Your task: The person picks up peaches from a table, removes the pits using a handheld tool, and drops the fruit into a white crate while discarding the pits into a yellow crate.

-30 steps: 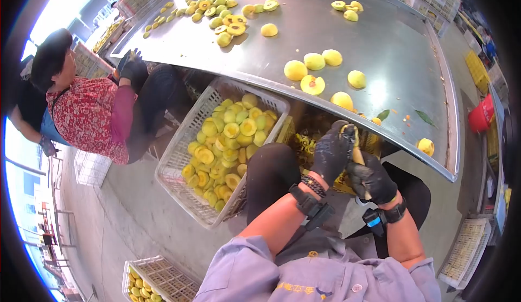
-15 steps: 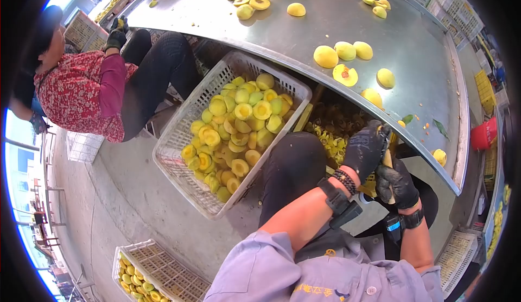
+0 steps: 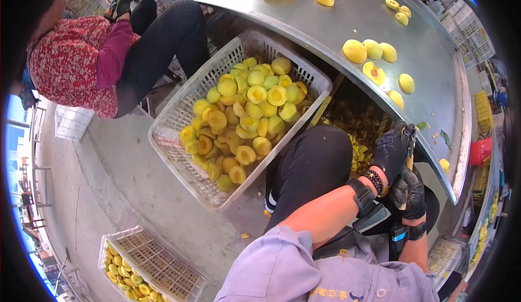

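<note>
My left hand [image 3: 394, 149], in a dark glove, is closed just beneath the table edge; whatever its fingers hold is hidden. Right below it, my right hand [image 3: 408, 194], also gloved, wraps round a tool with a light wooden handle [image 3: 410, 158]. The tool's working end is hidden at the left hand. The two hands are close together. On the metal table [image 3: 423, 116] beside them lie yellow peach halves, among them a cut half [image 3: 374, 73] with reddish flesh at its centre and a rounded half [image 3: 395, 99] near the edge.
A white crate [image 3: 179, 139] full of peach halves stands left of my knee. Below the table sits a heap of peels and scraps [image 3: 361, 153]. Another crate of halves [image 3: 157, 256] is on the floor behind. A co-worker [image 3: 76, 66] sits at left; a red bucket [image 3: 480, 151] is at right.
The view has shifted, so the table and crates appear displaced. Both hands stay together under the table edge, the right still round the wooden handle.
</note>
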`<state>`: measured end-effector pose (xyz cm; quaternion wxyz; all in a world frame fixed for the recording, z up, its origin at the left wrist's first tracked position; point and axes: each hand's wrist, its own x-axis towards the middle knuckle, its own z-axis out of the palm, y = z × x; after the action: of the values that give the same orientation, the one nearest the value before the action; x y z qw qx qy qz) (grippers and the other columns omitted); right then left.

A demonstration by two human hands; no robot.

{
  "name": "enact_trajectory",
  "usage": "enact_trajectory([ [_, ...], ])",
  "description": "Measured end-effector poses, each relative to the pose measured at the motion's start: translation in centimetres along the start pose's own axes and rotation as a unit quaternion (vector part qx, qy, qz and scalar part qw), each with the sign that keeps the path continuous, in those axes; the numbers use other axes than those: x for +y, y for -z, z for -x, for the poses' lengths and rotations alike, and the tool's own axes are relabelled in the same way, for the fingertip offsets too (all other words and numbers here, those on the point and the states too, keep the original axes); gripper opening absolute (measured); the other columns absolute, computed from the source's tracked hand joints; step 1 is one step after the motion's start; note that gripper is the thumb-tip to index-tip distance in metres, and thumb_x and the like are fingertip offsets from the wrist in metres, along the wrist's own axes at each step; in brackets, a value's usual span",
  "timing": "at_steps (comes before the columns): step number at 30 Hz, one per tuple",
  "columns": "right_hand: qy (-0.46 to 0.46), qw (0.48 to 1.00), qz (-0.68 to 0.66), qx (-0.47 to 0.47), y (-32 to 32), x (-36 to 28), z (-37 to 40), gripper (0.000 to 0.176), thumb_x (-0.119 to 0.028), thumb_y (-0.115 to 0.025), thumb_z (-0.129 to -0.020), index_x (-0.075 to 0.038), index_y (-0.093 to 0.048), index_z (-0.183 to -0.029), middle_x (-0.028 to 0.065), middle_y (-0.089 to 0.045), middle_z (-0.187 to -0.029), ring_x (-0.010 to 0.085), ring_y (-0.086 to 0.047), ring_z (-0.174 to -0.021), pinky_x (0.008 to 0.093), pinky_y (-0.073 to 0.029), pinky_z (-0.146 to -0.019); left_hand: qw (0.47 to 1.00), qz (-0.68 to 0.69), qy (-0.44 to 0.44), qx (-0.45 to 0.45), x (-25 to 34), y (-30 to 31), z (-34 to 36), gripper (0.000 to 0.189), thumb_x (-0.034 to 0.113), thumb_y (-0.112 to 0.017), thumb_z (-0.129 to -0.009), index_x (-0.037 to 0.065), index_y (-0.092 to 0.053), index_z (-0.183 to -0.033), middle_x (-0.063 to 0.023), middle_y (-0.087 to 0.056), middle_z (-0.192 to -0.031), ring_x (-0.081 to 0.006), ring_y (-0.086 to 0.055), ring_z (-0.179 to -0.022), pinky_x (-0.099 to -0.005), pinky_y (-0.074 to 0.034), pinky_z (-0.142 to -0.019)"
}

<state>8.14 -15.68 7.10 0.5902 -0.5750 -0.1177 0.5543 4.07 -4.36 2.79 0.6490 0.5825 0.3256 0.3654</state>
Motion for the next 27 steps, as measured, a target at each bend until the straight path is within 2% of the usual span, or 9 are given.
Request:
enact_trajectory([
  [7,0.012,0.992,-0.111,-0.063,-0.7,0.4,0.6,0.018,-0.014,-0.050,-0.090,-0.004,-0.051,-0.105,0.0006,-0.049,-0.059,0.0118,-0.046,-0.040,0.0239,-0.038,-0.035,0.982,0.126,0.047,0.135,0.8,1.7,-0.8,0.033,0.028,-0.044,-0.095,0.003,-0.046,-0.115,-0.0204,-0.056,-0.099,-0.0363,-0.055,-0.092,-0.0433,-0.044,-0.080],
  [8,0.109,0.987,0.102,-0.061,-0.4,0.6,0.2,0.022,-0.013,-0.052,-0.088,-0.006,-0.050,-0.110,0.0033,-0.053,-0.070,0.0150,-0.051,-0.055,0.0268,-0.042,-0.049,0.979,0.116,0.048,0.163,1.1,1.6,-1.0,0.034,0.027,-0.044,-0.095,0.003,-0.045,-0.118,-0.0201,-0.055,-0.101,-0.0363,-0.054,-0.095,-0.0428,-0.043,-0.083],
  [9,0.198,0.928,0.310,-0.057,-0.2,1.2,-0.4,0.028,-0.012,-0.054,-0.087,-0.008,-0.049,-0.114,0.0061,-0.056,-0.082,0.0183,-0.056,-0.070,0.0297,-0.047,-0.062,0.978,0.097,0.002,0.185,2.0,2.1,-1.0,0.040,0.025,-0.046,-0.094,0.003,-0.040,-0.127,-0.0213,-0.050,-0.111,-0.0381,-0.050,-0.103,-0.0424,-0.040,-0.088],
  [11,0.228,0.641,0.712,-0.175,4.1,2.4,-2.3,0.056,-0.006,-0.064,-0.074,-0.007,-0.045,-0.127,0.0142,-0.054,-0.118,0.0274,-0.050,-0.112,0.0356,-0.039,-0.097,0.974,0.108,-0.020,0.198,2.8,2.6,-1.3,0.042,0.026,-0.046,-0.094,0.003,-0.039,-0.128,-0.0215,-0.050,-0.112,-0.0383,-0.050,-0.104,-0.0424,-0.041,-0.088],
  [13,0.154,0.669,0.705,-0.179,4.9,3.7,-3.5,0.054,-0.006,-0.063,-0.074,-0.007,-0.046,-0.126,0.0145,-0.055,-0.116,0.0286,-0.052,-0.110,0.0355,-0.040,-0.095,0.971,0.160,-0.029,0.174,4.4,3.9,-1.0,0.045,0.025,-0.047,-0.093,0.004,-0.037,-0.131,-0.0227,-0.049,-0.114,-0.0384,-0.050,-0.104,-0.0429,-0.041,-0.088],
  [17,0.002,0.715,0.674,-0.186,5.9,5.4,-5.2,0.050,-0.006,-0.062,-0.074,-0.006,-0.049,-0.122,0.0149,-0.057,-0.112,0.0310,-0.054,-0.106,0.0354,-0.043,-0.091,0.951,0.254,-0.091,0.153,6.1,7.4,-0.6,0.042,0.015,-0.051,-0.091,0.001,-0.040,-0.129,-0.0152,-0.049,-0.116,-0.0217,-0.051,-0.102,-0.0320,-0.043,-0.088],
  [20,-0.030,0.736,0.663,-0.134,4.0,5.6,-5.6,0.025,-0.012,-0.061,-0.078,-0.003,-0.055,-0.101,0.0090,-0.056,-0.084,0.0190,-0.051,-0.070,0.0293,-0.041,-0.059,0.947,0.253,-0.113,0.162,5.5,13.6,0.8,0.042,0.013,-0.053,-0.090,0.001,-0.041,-0.129,-0.0150,-0.049,-0.118,-0.0212,-0.051,-0.104,-0.0311,-0.042,-0.089],
  [25,-0.070,0.840,0.537,-0.021,5.5,4.8,-6.9,0.018,-0.015,-0.054,-0.082,-0.003,-0.054,-0.095,0.0032,-0.055,-0.067,0.0168,-0.052,-0.054,0.0326,-0.042,-0.050,0.958,-0.087,-0.111,0.249,0.0,28.0,3.7,0.038,0.007,-0.056,-0.087,0.001,-0.046,-0.123,-0.0155,-0.050,-0.120,-0.0241,-0.052,-0.106,-0.0325,-0.042,-0.090],
  [27,-0.089,0.844,0.529,0.009,4.6,6.1,-6.8,0.019,-0.021,-0.055,-0.085,-0.002,-0.055,-0.085,0.0021,-0.051,-0.060,0.0113,-0.045,-0.044,0.0267,-0.036,-0.041,0.895,-0.330,-0.113,0.277,-3.1,32.8,5.4,0.030,0.005,-0.060,-0.083,0.001,-0.055,-0.113,-0.0170,-0.052,-0.119,-0.0315,-0.053,-0.106,-0.0376,-0.043,-0.091],
])
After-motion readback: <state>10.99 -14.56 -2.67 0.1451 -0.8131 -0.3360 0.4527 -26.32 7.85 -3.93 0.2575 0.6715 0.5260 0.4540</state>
